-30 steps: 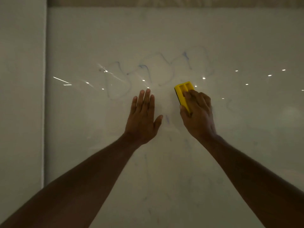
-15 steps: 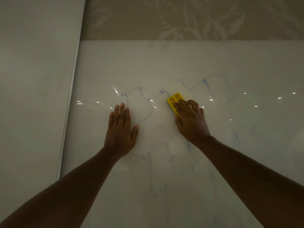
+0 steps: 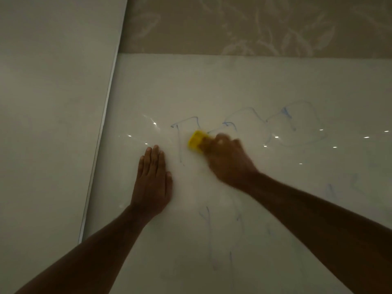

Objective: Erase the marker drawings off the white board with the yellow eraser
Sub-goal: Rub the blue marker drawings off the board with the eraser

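Observation:
The white board fills most of the view and carries faint blue marker drawings across its middle, with fainter streaks lower down. My right hand grips the yellow eraser and presses it flat on the board, right of a blue vertical line. The hand and eraser are motion-blurred. My left hand lies flat on the board, fingers together, left of that line, holding nothing.
The board's metal left edge runs diagonally, with a plain pale wall beyond it. Patterned beige wallpaper sits above the board's top edge. Small light reflections dot the board surface.
My right hand has swept the eraser leftward across the drawings, wiping part of the left shape. My left hand stays flat on the board. The view has tilted upward, showing more wallpaper.

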`<state>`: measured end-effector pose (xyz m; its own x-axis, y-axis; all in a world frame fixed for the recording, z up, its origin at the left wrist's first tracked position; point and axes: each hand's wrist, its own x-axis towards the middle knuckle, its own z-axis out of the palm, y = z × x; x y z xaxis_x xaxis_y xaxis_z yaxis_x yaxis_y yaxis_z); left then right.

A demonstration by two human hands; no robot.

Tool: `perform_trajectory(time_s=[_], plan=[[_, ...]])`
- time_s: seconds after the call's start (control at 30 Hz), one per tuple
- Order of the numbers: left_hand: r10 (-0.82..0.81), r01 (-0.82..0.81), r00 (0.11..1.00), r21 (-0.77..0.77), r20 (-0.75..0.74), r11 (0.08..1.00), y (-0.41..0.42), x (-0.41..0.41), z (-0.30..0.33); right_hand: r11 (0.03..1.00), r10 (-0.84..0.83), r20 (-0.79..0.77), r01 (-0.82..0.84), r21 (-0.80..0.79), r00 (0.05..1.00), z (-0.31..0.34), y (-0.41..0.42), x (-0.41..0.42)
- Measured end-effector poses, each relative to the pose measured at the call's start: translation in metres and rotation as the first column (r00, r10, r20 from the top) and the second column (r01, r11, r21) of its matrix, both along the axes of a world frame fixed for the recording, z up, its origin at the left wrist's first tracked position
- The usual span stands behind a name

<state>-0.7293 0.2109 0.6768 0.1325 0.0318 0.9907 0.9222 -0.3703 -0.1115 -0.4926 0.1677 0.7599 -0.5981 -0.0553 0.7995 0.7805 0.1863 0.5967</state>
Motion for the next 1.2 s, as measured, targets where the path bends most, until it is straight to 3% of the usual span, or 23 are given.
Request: perform_trajectory(time_s=[0.07,0.13,0.2,0.27,0.33,0.37,0.43,0.5,0.53,0.57,0.67,0.73,0.8,0.87,0.9,0.93,1.03,1.1,1.13,1.2], plan=[[-0.004,0.004,1.0,-0.001,0.003,1.0,0.0,0.001,0.0,0.997,-0.063,-0.287,0.048,-0.059,0.956,0.025,-0.004,-0.005],[-0.011,0.011,1.0,0.009,0.014,1.0,0.0,0.001,0.0,0.996,-0.062,-0.344,0.039,-0.075,0.937,0.021,-0.001,-0.02],[-0.023,0.022,0.999,0.021,0.038,1.0,0.001,0.0,-0.002,0.998,-0.042,-0.09,0.037,-0.057,0.995,-0.007,0.006,-0.034],[-0.034,0.033,0.998,0.022,0.057,0.999,0.002,0.0,-0.004,0.997,-0.077,0.241,0.08,-0.005,0.967,-0.031,0.013,-0.035],[-0.039,0.038,0.997,0.023,0.066,0.999,0.002,-0.001,-0.005,0.994,-0.104,0.342,0.091,0.053,0.934,-0.016,0.013,-0.03],[-0.039,0.038,0.997,0.022,0.072,0.999,0.003,-0.002,-0.005,0.992,-0.123,0.304,0.112,0.051,0.945,0.002,0.013,-0.028],[-0.045,0.043,0.996,0.021,0.079,0.999,0.002,-0.001,-0.005,0.993,-0.114,0.039,0.115,-0.021,0.993,0.045,0.009,-0.032],[-0.044,0.043,0.995,0.017,0.084,0.999,0.001,-0.001,-0.006,0.995,-0.079,-0.256,0.063,-0.072,0.964,0.067,0.001,-0.046],[-0.04,0.039,0.995,0.014,0.094,0.999,0.001,-0.002,-0.007,0.995,-0.081,-0.301,0.06,-0.077,0.95,0.066,0.001,-0.056],[-0.036,0.035,0.994,0.01,0.104,0.999,0.0,-0.002,-0.007,0.995,-0.087,-0.25,0.071,-0.07,0.964,0.059,0.003,-0.066],[-0.023,0.023,0.99,0.001,0.138,1.0,0.0,0.0,-0.007,0.994,-0.101,0.185,0.105,-0.01,0.978,0.039,0.008,-0.074],[-0.02,0.02,0.99,0.003,0.142,1.0,0.0,0.0,-0.007,0.99,-0.137,0.258,0.143,-0.004,0.956,0.059,0.007,-0.063],[-0.021,0.021,0.989,0.001,0.144,1.0,0.0,0.0,-0.006,0.986,-0.155,0.006,0.155,-0.062,0.988,0.088,0.005,-0.054],[-0.02,0.021,0.989,-0.006,0.145,1.0,0.0,0.0,-0.007,0.985,-0.165,-0.298,0.144,-0.09,0.94,0.1,0.0,-0.052],[-0.019,0.021,0.989,-0.011,0.146,1.0,-0.001,0.0,-0.007,0.986,-0.164,-0.329,0.145,-0.083,0.93,0.096,-0.002,-0.056],[-0.02,0.022,0.99,-0.019,0.143,1.0,-0.001,0.0,-0.007,0.986,-0.16,-0.267,0.142,-0.087,0.95,0.085,-0.002,-0.059],[-0.017,0.02,0.99,-0.019,0.142,1.0,-0.001,0.001,-0.007,0.987,-0.149,0.237,0.159,-0.021,0.96,0.028,0.001,-0.048],[-0.013,0.017,0.99,-0.028,0.142,0.999,0.0,0.002,-0.007,0.989,-0.142,0.324,0.146,0.011,0.935,0.015,0.0,-0.018],[-0.011,0.017,0.99,-0.036,0.141,0.999,0.0,0.002,-0.006,0.987,-0.158,0.253,0.16,0.013,0.955,0.02,-0.001,0.001],[-0.012,0.018,0.993,-0.047,0.121,0.999,0.0,0.004,-0.003,0.987,-0.162,-0.084,0.16,-0.035,0.983,0.035,-0.005,0.041]])
